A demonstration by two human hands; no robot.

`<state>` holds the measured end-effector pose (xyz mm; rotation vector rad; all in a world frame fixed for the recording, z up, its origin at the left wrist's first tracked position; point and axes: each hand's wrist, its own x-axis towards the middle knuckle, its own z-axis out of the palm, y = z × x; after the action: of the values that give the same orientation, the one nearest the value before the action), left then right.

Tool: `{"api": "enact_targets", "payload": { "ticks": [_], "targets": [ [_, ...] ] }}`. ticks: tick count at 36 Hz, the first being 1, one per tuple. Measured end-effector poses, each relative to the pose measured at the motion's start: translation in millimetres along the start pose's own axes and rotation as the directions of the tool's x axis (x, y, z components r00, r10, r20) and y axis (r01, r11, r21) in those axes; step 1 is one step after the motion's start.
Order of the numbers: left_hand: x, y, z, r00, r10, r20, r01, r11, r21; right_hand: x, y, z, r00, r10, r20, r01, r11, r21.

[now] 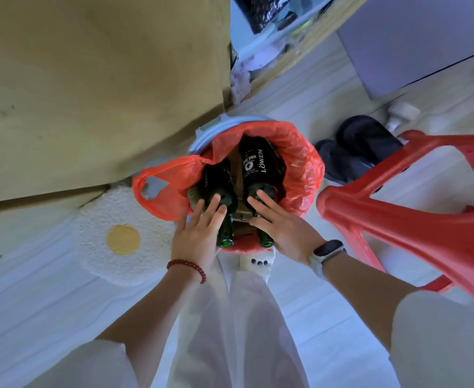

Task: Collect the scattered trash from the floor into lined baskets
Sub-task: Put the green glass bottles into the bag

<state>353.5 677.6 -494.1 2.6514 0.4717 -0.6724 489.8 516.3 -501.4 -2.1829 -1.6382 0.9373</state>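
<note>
- At far left, cardboard box [90, 88] beside a fluffy egg-shaped rug [123, 233] on the pale floor [34, 303].
- Next, red liner bag [300, 163], handle loop flopped out left, draped over the pale basket [205, 135]; thin film, likely to tear against hard glass.
- Left hand [199, 233], beaded bracelet at the wrist, fingers straight and spread, resting flat on the left bottle [224, 200]; gripping nothing.
- 2 dark green glass bottles, necks up toward the camera, bases down in the bag, with brown cardboard between them.
- Right bottle [258, 166], labelled LÖWEN, under the right hand [280, 222]; fingers extended, pressing on the shoulder, not wrapped round it; watch on the wrist.
- Judged heavy, rigid, smooth and breakable: best taken round the neck or shoulder and lowered, not dropped.
- At right, dark slippers [356, 152] and a red plastic stool [412, 208] close to the basket.
</note>
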Motion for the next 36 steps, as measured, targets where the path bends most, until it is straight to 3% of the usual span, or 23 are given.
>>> {"api": "enact_targets", "payload": {
  "ticks": [6, 13, 16, 18, 20, 23, 25, 27, 29, 31, 32, 36],
  "targets": [
    [4, -2, 16, 0.998, 0.056, -0.011, -0.057, 0.997, -0.042, 4, 9, 11, 0.998, 0.039, 0.054, -0.045, 0.993, 0.106],
    [2, 0, 11, 0.976, 0.074, 0.207, -0.096, 0.99, 0.099, 0, -4, -5, 0.97, 0.185, 0.156, -0.213, 0.958, 0.191],
    [6, 11, 2, 0.967, 0.053, 0.249, -0.082, 0.991, 0.107, -3, -16, 0, 0.934, 0.355, 0.039, -0.354, 0.909, 0.218],
    [12, 16, -4, 0.959, 0.057, 0.279, -0.09, 0.99, 0.106, -6, -18, 7, 0.831, 0.534, -0.158, -0.479, 0.83, 0.286],
    [16, 19, -10, 0.967, 0.049, 0.251, -0.068, 0.995, 0.071, -8, -17, 7, 0.671, 0.697, -0.252, -0.583, 0.707, 0.4],
    [16, 20, -15, 0.998, -0.066, 0.006, 0.066, 0.99, -0.121, -8, -14, 0, 0.451, 0.893, 0.001, -0.667, 0.336, 0.666],
    [17, 16, -16, 0.954, -0.267, -0.137, 0.215, 0.927, -0.307, -3, -14, -2, 0.37, 0.921, 0.121, -0.637, 0.157, 0.755],
    [21, 8, -16, 0.859, -0.478, -0.183, 0.352, 0.811, -0.467, 2, -13, -1, 0.317, 0.931, 0.18, -0.639, 0.07, 0.766],
    [30, 2, -22, 0.77, -0.637, -0.051, 0.471, 0.619, -0.629, 5, -7, 2, 0.277, 0.94, 0.201, -0.67, 0.039, 0.741],
    [45, -1, -24, 0.733, -0.659, 0.168, 0.523, 0.389, -0.758, 7, 0, 1, 0.265, 0.938, 0.221, -0.678, 0.019, 0.735],
    [52, -1, -24, 0.735, -0.639, 0.225, 0.53, 0.336, -0.778, 7, 2, -3, 0.265, 0.939, 0.221, -0.674, 0.017, 0.738],
    [72, 9, -30, 0.775, -0.593, 0.219, 0.524, 0.409, -0.747, 9, 18, -19, 0.266, 0.952, 0.154, -0.706, 0.084, 0.703]
  ]
}}
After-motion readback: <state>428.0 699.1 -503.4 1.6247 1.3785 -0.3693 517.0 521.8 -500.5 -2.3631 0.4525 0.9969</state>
